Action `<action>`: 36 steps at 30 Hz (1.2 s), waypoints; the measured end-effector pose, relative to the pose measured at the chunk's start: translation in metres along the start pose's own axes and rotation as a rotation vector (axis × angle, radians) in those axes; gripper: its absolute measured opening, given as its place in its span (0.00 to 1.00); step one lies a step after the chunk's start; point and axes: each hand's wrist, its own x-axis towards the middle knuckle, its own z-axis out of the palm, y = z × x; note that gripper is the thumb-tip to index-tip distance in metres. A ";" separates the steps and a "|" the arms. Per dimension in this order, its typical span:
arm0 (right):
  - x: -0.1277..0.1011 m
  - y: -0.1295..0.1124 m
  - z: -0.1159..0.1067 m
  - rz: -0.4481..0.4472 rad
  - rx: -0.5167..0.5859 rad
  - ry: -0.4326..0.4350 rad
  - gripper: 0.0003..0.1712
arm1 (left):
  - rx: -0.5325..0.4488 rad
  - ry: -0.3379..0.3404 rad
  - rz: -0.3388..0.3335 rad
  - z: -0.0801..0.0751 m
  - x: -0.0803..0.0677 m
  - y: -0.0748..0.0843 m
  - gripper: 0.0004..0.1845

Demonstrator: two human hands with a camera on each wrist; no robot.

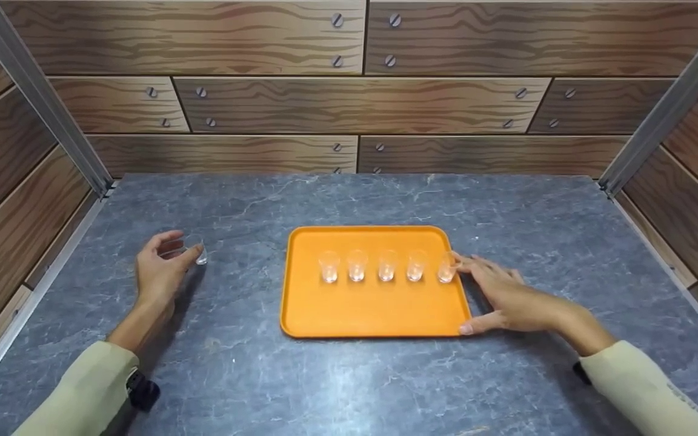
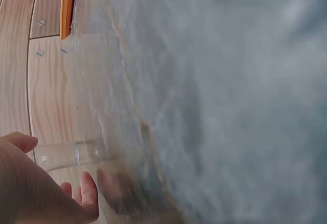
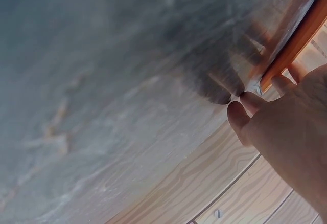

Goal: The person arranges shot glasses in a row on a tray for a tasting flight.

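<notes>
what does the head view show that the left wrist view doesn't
Only the head view shows the row of five small glasses standing on the orange tray, the right hand resting at the tray's right edge, and the back wall. Only the left wrist view shows the held glass close up against the fingers. Both show the left hand holding that glass, the grey tabletop and some of the tray.

The head view is evenly and brightly lit and sharp, with soft shadows falling beside each forearm on the grey surface and slight bending of lines at the edges. Both wrist views are smeared with blur, paler, and tilted; the right wrist view shows dark finger shadows on the stone.
</notes>
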 end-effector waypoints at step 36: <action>0.001 0.001 0.000 -0.005 0.002 0.002 0.60 | -0.034 0.021 0.011 0.015 -0.006 0.002 0.21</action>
